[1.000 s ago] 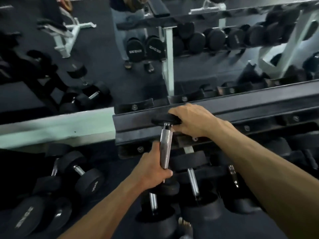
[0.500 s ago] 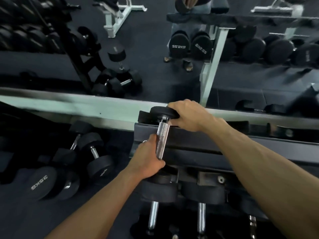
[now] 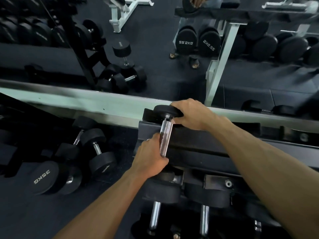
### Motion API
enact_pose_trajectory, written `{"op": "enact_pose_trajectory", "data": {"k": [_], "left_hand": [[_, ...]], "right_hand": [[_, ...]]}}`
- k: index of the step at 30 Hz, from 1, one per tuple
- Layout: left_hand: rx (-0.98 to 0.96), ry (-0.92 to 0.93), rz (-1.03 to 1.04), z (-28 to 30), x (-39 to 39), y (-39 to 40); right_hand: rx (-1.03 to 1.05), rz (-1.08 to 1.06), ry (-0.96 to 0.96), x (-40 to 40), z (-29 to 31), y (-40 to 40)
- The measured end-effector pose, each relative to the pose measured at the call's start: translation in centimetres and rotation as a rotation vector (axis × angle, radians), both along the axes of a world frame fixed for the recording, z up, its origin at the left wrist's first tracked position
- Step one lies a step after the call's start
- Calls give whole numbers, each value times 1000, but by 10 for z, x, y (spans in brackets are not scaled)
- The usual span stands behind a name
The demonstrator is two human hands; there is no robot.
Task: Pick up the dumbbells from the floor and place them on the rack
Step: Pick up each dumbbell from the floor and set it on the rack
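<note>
while the dumbbell [image 3: 166, 135] lies across the rack's [image 3: 207, 145] top rail, its handle is gripped by the left hand [image 3: 148, 159] and its far head clasped by the right hand [image 3: 191, 112].

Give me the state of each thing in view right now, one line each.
left hand: closed around the dumbbell's handle.
right hand: gripping the dumbbell's far head.
dumbbell: held in both hands, lying across the rack's top rail.
rack: two dumbbells on a lower tier.
35KG dumbbell: on the floor, left of the rack.
smaller dumbbell: on the floor beside it.
</note>
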State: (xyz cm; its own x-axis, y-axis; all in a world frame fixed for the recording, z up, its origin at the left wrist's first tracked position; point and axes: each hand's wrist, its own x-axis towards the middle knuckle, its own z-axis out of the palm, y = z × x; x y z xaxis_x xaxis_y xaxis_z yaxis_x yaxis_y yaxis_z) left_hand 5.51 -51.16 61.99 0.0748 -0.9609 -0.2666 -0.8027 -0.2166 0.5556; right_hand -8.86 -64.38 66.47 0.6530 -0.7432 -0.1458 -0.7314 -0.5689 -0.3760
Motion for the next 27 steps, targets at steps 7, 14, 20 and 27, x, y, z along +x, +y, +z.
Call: {"op": "enact_pose_trajectory", "data": {"k": [7, 14, 20, 27], "left_hand": [[4, 72, -17, 2, 6, -1], [13, 59, -52, 0, 8, -1], [17, 40, -81, -4, 11, 3], [12, 46, -115, 2, 16, 9]], "right_hand": [[17, -30, 56, 6, 2, -3], [48, -87, 9, 7, 5, 5], [55, -108, 18, 6, 2, 11], [51, -206, 22, 1, 2, 31]]}}
